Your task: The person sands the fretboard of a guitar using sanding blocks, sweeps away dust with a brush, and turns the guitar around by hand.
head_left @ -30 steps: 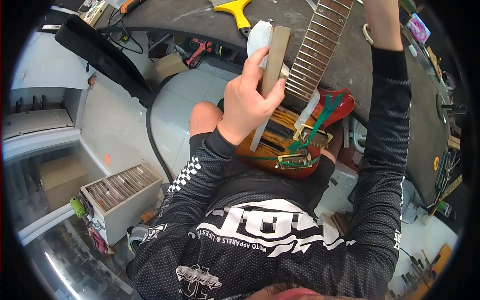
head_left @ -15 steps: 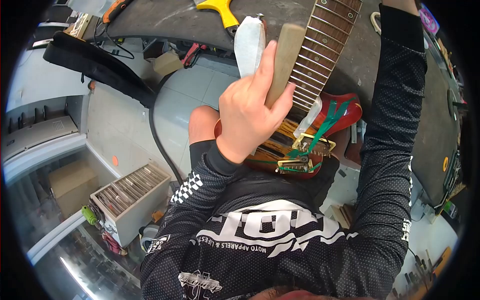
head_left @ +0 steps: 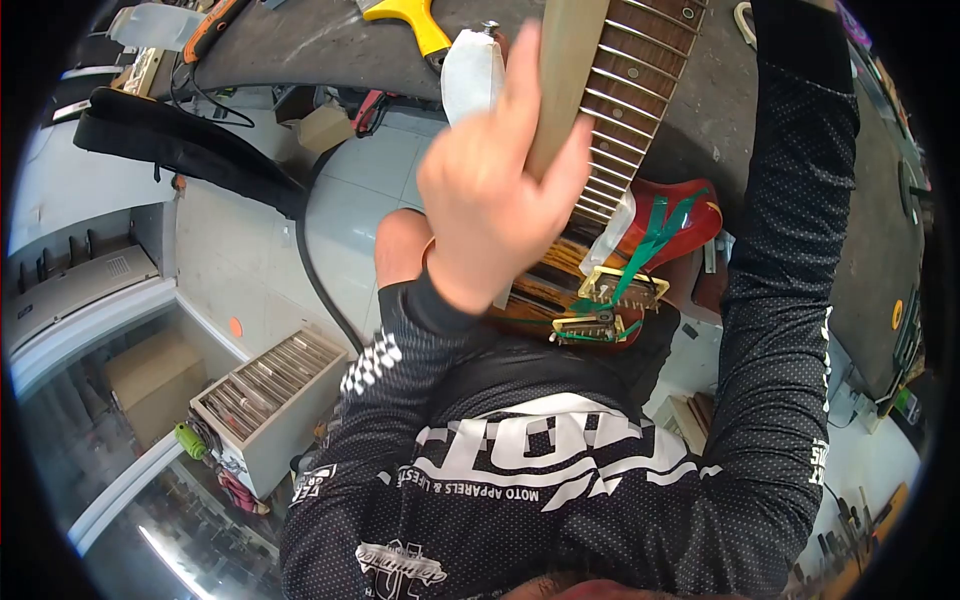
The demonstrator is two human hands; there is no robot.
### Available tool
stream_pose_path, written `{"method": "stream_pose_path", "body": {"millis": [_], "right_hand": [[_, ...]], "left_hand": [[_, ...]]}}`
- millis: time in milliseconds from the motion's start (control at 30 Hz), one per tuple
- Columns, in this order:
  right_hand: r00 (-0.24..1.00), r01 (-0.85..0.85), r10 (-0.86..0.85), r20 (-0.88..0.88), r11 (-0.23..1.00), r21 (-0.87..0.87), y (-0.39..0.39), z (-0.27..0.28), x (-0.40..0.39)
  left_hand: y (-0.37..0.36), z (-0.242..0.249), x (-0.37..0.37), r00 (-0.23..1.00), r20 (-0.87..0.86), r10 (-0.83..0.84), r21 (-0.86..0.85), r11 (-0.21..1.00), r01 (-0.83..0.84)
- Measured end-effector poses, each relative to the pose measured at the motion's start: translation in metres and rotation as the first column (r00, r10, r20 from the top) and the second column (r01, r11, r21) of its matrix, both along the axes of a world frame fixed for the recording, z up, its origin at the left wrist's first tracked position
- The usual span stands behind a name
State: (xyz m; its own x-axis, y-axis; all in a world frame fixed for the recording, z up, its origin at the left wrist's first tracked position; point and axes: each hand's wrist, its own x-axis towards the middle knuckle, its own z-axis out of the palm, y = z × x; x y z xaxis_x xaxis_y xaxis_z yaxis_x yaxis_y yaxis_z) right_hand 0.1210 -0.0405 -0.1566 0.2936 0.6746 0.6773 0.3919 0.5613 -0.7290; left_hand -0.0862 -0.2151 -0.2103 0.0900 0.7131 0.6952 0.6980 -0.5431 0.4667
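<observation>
My left hand (head_left: 495,190) is closed on a long greenish-brown block (head_left: 565,75), with its index finger stretched along the block's left side and its thumb on the right. The block lies along the left part of the fretboard (head_left: 635,85), whose metal frets run crosswise. Below is the red and brown striped guitar body (head_left: 675,220), with green tape (head_left: 655,240) across it and gold-edged hardware (head_left: 625,290) near its lower end. My right arm reaches up at the right, and the hand is beyond the top edge.
A white-wrapped object (head_left: 472,78) and a yellow-handled tool (head_left: 425,30) are beside the neck on the dark bench (head_left: 300,45). A black padded strip (head_left: 180,140) crosses the upper left. A box of slotted items (head_left: 270,385) stands lower left.
My left hand and the block have moved up along the fretboard, towards the top edge. The view has shifted slightly. My right wrist shows less at the top.
</observation>
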Motion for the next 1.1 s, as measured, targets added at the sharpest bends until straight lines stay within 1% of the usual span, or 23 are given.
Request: {"method": "stream_pose_path", "body": {"millis": [33, 67, 133, 167, 267, 333, 367, 400, 467, 500, 533, 600, 700, 733, 800, 833, 867, 933, 967, 1000, 1033, 1067, 1100], "right_hand": [[1.0, 0.003, -0.003, 0.002, 1.0, 0.004, 0.001, 0.001, -0.001], [1.0, 0.007, -0.007, 0.006, 1.0, 0.01, 0.003, 0.002, 0.0], [1.0, 0.015, -0.016, 0.018, 1.0, 0.019, 0.005, 0.003, 0.002], [1.0, 0.013, -0.013, 0.024, 1.0, 0.021, 0.006, 0.003, 0.001], [0.999, 0.001, -0.002, 0.035, 1.0, 0.024, 0.007, 0.001, -0.006], [0.999, 0.0, 0.0, 0.042, 1.0, 0.018, 0.005, -0.003, -0.01], [0.999, -0.002, 0.002, 0.047, 1.0, 0.017, 0.005, -0.004, -0.011], [0.999, -0.005, 0.004, 0.05, 1.0, 0.015, 0.005, -0.006, -0.012], [0.999, -0.002, 0.001, 0.05, 1.0, 0.014, 0.004, -0.01, -0.014], [0.999, 0.003, -0.004, 0.049, 1.0, 0.019, 0.005, -0.01, -0.013], [0.999, 0.01, -0.011, 0.051, 1.0, 0.021, 0.005, -0.011, -0.011], [0.998, 0.024, -0.025, 0.059, 0.999, 0.024, 0.005, -0.012, -0.005], [0.997, 0.032, -0.034, 0.074, 0.999, 0.028, 0.001, -0.015, -0.001], [0.996, 0.035, -0.037, 0.078, 0.999, 0.029, -0.002, -0.015, -0.001], [0.995, 0.042, -0.045, 0.089, 0.999, 0.029, -0.007, -0.016, -0.001], [0.994, 0.043, -0.046, 0.096, 0.999, 0.028, -0.009, -0.017, -0.001], [0.994, 0.043, -0.046, 0.1, 0.999, 0.032, -0.009, -0.016, -0.002], [0.994, 0.047, -0.051, 0.1, 0.998, 0.04, -0.008, -0.016, -0.002], [0.994, 0.052, -0.056, 0.098, 0.998, 0.043, -0.008, -0.017, -0.001], [0.993, 0.058, -0.062, 0.097, 0.997, 0.045, -0.008, -0.019, 0.001], [0.993, 0.067, -0.071, 0.098, 0.997, 0.046, -0.007, -0.02, 0.004], [0.991, 0.077, -0.082, 0.103, 0.996, 0.048, -0.007, -0.021, 0.009], [0.99, 0.082, -0.086, 0.108, 0.996, 0.044, -0.01, -0.023, 0.012]], "left_hand": [[-0.021, -0.011, -0.007, 1.0, 0.012, -0.004, -0.084, 0.996, 0.005], [-0.035, -0.03, -0.013, 0.998, 0.051, -0.037, -0.084, 0.996, 0.041], [-0.043, -0.037, -0.019, 0.996, 0.063, -0.07, -0.069, 0.995, 0.074], [-0.038, -0.036, -0.017, 0.997, 0.059, -0.05, -0.055, 0.997, 0.054], [0.011, 0.004, 0.004, 0.999, 0.039, -0.001, 0.001, 1.0, 0.001], [0.032, 0.031, 0.011, 0.998, 0.043, -0.035, -0.049, 0.998, 0.038], [0.025, 0.046, 0.015, 0.997, 0.057, 0.046, -0.166, 0.986, -0.036], [0.018, 0.038, 0.012, 0.999, 0.037, 0.038, -0.128, 0.991, -0.033], [-0.005, 0.0, -0.002, 1.0, -0.011, 0.016, -0.053, 0.998, -0.017], [-0.023, -0.016, -0.008, 0.999, 0.034, -0.016, -0.082, 0.996, 0.019], [-0.038, -0.03, -0.017, 0.999, 0.032, -0.04, -0.108, 0.993, 0.043], [-0.046, -0.04, -0.02, 0.996, 0.066, -0.064, -0.097, 0.993, 0.07], [-0.009, -0.009, -0.003, 1.0, 0.021, -0.004, -0.059, 0.998, 0.005], [0.01, 0.003, 0.003, 0.999, 0.035, -0.017, -0.022, 1.0, 0.017], [0.026, 0.034, 0.011, 0.995, 0.083, -0.05, -0.162, 0.985, 0.063], [0.035, 0.03, 0.012, 0.994, 0.104, -0.023, 0.008, 1.0, 0.022], [0.027, 0.024, 0.009, 0.998, 0.069, -0.013, -0.012, 1.0, 0.013], [-0.007, -0.005, -0.004, 1.0, -0.01, 0.003, -0.051, 0.999, -0.003], [-0.022, -0.022, -0.009, 0.999, 0.042, -0.027, -0.066, 0.997, 0.03], [-0.037, -0.034, -0.017, 0.997, 0.046, -0.062, -0.098, 0.993, 0.067], [-0.039, -0.04, -0.021, 0.996, 0.053, -0.07, -0.079, 0.994, 0.075], [-0.039, -0.043, -0.021, 0.995, 0.063, -0.08, -0.059, 0.995, 0.084], [-0.031, -0.033, -0.014, 0.997, 0.062, -0.047, -0.088, 0.995, 0.052]]}}
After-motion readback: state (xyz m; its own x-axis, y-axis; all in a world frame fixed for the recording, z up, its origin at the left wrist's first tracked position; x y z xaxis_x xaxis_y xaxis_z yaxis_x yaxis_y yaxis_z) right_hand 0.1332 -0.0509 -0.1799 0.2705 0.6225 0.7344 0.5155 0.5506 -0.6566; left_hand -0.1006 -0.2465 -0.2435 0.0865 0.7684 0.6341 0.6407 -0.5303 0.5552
